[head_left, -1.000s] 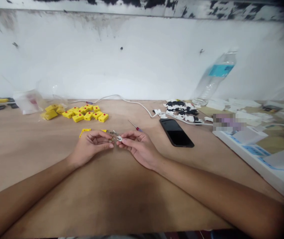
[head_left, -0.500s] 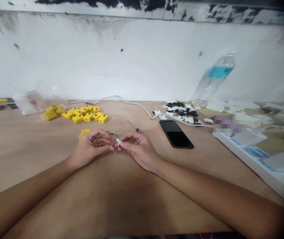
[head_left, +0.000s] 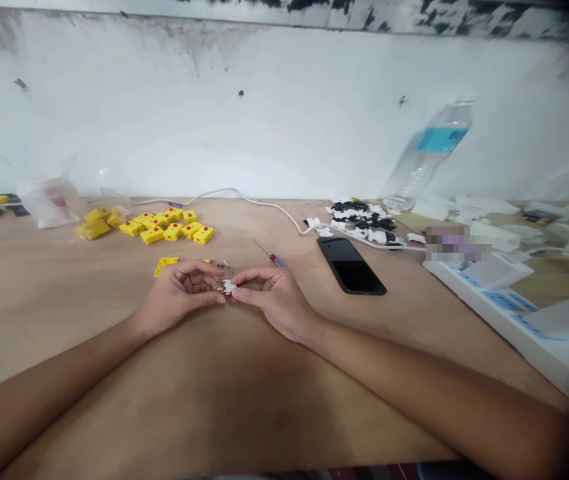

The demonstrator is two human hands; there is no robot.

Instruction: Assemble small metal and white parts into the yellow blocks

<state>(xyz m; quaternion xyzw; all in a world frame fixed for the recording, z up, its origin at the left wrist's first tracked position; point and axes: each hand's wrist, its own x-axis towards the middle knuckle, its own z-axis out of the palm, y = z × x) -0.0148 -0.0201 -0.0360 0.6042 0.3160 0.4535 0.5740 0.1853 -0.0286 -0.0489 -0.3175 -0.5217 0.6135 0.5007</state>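
My left hand (head_left: 179, 297) and my right hand (head_left: 274, 300) rest on the wooden table (head_left: 244, 400), fingertips meeting at the middle. Between them they pinch a small white and metal part (head_left: 225, 287). Both hands have their fingers curled closed round it. Just behind the fingers lie a flat yellow piece (head_left: 165, 264) and some tiny metal bits (head_left: 224, 265). A thin screwdriver with a red handle (head_left: 270, 253) lies right behind my right hand.
A heap of yellow blocks with red dots (head_left: 164, 227) lies at the back left. A black phone (head_left: 350, 265), a white cable (head_left: 264, 205), black and white parts (head_left: 362, 220), a tilted water bottle (head_left: 427, 157) and white boxes (head_left: 514, 293) fill the right.
My hands have drawn closer together, and the small white part now sits pinched between both sets of fingertips. The view shifted slightly.
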